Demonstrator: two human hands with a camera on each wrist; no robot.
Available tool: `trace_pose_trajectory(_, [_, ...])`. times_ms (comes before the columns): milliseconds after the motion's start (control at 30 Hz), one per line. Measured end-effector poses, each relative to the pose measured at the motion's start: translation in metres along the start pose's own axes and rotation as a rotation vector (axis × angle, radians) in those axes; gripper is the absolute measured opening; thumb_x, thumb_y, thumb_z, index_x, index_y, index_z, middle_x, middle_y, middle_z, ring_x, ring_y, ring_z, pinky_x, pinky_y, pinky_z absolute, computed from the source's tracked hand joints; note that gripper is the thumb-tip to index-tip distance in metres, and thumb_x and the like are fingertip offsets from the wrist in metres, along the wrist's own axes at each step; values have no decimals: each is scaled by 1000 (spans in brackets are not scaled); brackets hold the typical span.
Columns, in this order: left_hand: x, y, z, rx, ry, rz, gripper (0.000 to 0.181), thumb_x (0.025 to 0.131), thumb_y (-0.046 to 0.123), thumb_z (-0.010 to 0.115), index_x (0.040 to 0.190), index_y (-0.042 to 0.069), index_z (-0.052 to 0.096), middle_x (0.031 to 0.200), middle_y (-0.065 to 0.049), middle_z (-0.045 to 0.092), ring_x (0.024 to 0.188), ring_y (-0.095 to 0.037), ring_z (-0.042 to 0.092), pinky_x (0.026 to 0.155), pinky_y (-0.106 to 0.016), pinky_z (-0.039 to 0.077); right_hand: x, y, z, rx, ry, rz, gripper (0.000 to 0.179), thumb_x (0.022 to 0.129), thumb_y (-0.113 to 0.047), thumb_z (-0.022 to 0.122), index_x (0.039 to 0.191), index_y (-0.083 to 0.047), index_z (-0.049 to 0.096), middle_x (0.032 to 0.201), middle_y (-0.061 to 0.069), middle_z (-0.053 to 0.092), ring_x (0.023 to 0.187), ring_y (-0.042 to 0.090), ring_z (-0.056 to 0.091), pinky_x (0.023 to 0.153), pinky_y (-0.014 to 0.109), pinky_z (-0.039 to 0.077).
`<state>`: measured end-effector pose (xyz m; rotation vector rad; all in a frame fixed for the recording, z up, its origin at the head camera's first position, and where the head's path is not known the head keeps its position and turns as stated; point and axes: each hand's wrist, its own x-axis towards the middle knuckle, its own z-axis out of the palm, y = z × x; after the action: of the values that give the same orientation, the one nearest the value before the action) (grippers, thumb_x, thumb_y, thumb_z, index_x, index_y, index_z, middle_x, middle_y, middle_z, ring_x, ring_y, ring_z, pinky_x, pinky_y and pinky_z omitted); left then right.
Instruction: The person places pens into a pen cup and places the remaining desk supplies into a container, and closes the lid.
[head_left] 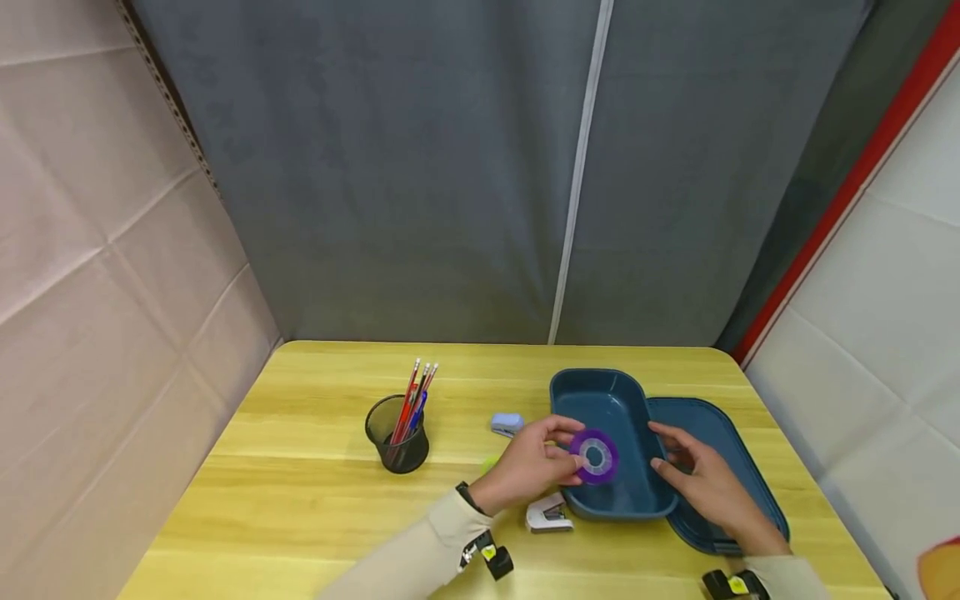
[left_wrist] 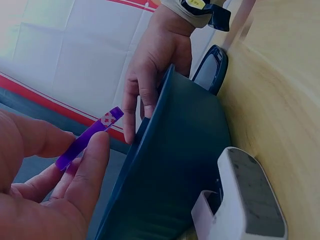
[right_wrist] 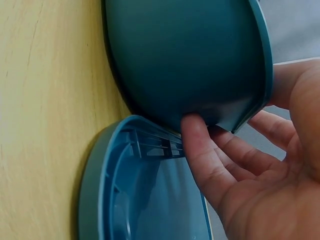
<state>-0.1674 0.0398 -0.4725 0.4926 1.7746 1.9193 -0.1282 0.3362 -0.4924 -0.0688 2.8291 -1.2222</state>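
Note:
My left hand (head_left: 525,464) pinches a roll of purple tape (head_left: 605,472) between thumb and fingers, holding it above the left part of a dark blue plastic box (head_left: 633,492). In the left wrist view the tape roll (left_wrist: 82,145) appears edge-on. At the box's right side, my right hand (head_left: 705,479) grips the rim. The right wrist view has a fingertip on the outer wall of the box (right_wrist: 185,55), while another digit passes behind the rim. Under the right hand lies a matching blue lid (head_left: 708,421), partly covered by hand and box.
A white stapler (head_left: 547,515) sits by the box's near left corner. Beyond my left hand is a light blue stapler-like item (head_left: 507,423); something yellow-green (head_left: 489,463) is mostly hidden by that hand. Farther left stands a black mesh cup (head_left: 402,456) with pencils and pens (head_left: 414,404).

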Motion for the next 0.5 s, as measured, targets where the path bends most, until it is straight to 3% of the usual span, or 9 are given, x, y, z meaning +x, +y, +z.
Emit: trace_pose_trajectory(500, [27,-3,26,60,0,-8,41,96,2,75,134,11,64,112,-2,64,86,-12,73,74,-32,66,2,1,0,-18,-19,20,63,106,-31,67,161,-10,44,156,32,49,131,49,60,102,61,55])
